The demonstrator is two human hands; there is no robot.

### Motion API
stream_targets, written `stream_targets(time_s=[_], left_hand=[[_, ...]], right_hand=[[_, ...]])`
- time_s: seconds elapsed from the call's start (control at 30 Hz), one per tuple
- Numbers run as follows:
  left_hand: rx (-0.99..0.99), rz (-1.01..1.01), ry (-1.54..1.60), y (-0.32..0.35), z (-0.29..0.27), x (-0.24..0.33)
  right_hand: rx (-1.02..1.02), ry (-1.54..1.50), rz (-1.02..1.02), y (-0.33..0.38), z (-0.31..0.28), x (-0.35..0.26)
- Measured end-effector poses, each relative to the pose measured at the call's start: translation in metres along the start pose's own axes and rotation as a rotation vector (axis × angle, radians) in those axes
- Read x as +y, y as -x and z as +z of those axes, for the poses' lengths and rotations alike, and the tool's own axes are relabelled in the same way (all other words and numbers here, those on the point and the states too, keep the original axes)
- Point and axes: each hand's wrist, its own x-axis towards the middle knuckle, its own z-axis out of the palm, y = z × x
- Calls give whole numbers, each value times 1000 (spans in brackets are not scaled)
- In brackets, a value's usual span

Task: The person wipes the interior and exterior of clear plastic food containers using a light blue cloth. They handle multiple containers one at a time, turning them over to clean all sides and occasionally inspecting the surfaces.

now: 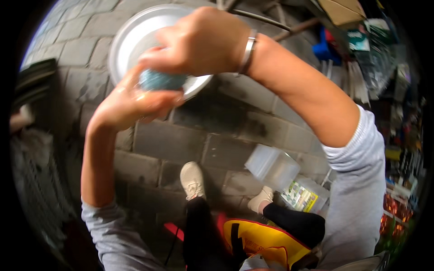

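Both of my hands are up over a silver metal basin [118, 49] with a wide rim, standing on the paving. My left hand [124, 101] cups a pale blue, rough-textured lump [162, 80] from the near left side, its fingers curled about it and looking wet. From above, my right hand [203, 43] closes over the same lump, wrist bent, with a metal bracelet [247, 50] on it. Motion smears the fingers, and they hide much of the lump, so its exact kind cannot be made out.
Clear plastic boxes [273, 166] lie on the grey stone paving [172, 140] by my right foot. A yellow bag or apron [266, 235] with red edging is at my lap. Packed goods [375, 67] crowd the right side, and metal bars [257, 17] stand beyond the basin.
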Motion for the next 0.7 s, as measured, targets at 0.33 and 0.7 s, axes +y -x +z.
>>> stream_targets(time_s=[0.33,0.7], left_hand=[[347,-184,-392,-39,11,-39],[389,-15,-766,-68,-8,-83]], right_hand=[[-723,-233,412,3,52,-18],[-1125,-459,559,0,88,-16]])
